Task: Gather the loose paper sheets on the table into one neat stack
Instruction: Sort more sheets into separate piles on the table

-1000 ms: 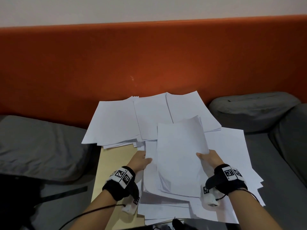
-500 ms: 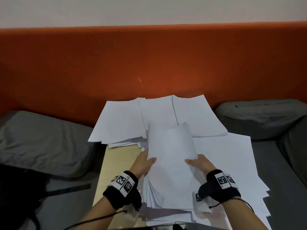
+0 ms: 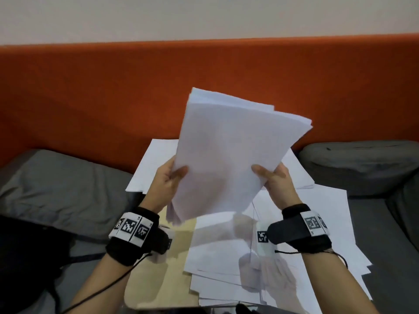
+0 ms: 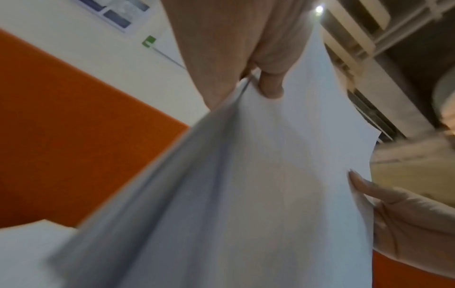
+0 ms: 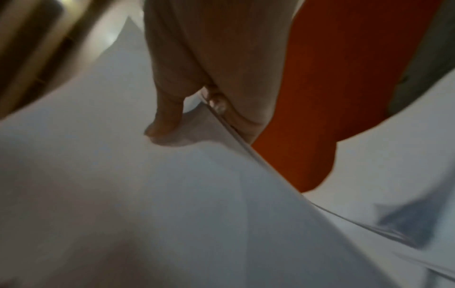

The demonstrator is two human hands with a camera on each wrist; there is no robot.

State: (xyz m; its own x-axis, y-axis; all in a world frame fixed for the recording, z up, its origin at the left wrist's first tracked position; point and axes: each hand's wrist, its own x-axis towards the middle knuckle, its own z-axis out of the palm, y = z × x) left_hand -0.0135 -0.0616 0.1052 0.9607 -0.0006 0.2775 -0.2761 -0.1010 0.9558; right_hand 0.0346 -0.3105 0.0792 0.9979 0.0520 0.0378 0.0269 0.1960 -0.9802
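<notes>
Paper sheets (image 3: 229, 159), side edges pinched by both hands (image 3: 166, 177) (image 3: 275, 180), raised above the table (image 3: 158, 279).

Dim, flat indoor light throughout the head view, with soft grey shadows thrown on the loose sheets (image 3: 328, 223) and the pale desk (image 3: 158, 279) beneath the raised stack of paper (image 3: 231, 159), and deep black in the lower left corner. Softly focused overall, straight lines bowed toward the edges by the wide lens. Heavily blurred and smeared in both wrist views, paper (image 4: 246, 194) washed to blue-grey, one small bright ceiling lamp (image 4: 319, 8) flaring at the top of the left wrist view, corners murky in the right.
</notes>
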